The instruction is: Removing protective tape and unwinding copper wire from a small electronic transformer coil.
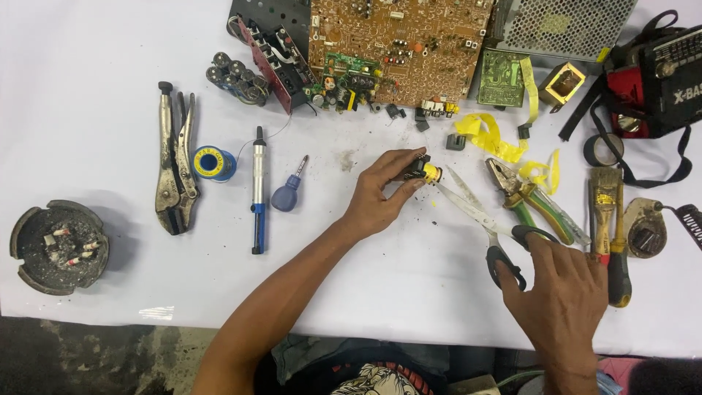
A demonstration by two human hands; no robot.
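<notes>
Small black component [423,170] with a yellow-taped end, pinched in left hand [380,192] fingertips just above the white table [110,73], centre of the spread. Left wrist bent, forearm angled up from lower left. Scissors [479,219] lie open, blade tips beside the yellow end; right hand [559,292] grips their black handles, palm down. Green-handled pliers [530,197] sit just beyond.

Left hand [378,196] pinches small yellow-wrapped black transformer [424,171] mid-table; open steel scissors [479,219] lie just right of it, right hand [559,296] on their handles. Green-handled pliers [530,196] further right. Brown circuit board [398,47] behind; grey locking pliers [175,168] far left.
</notes>
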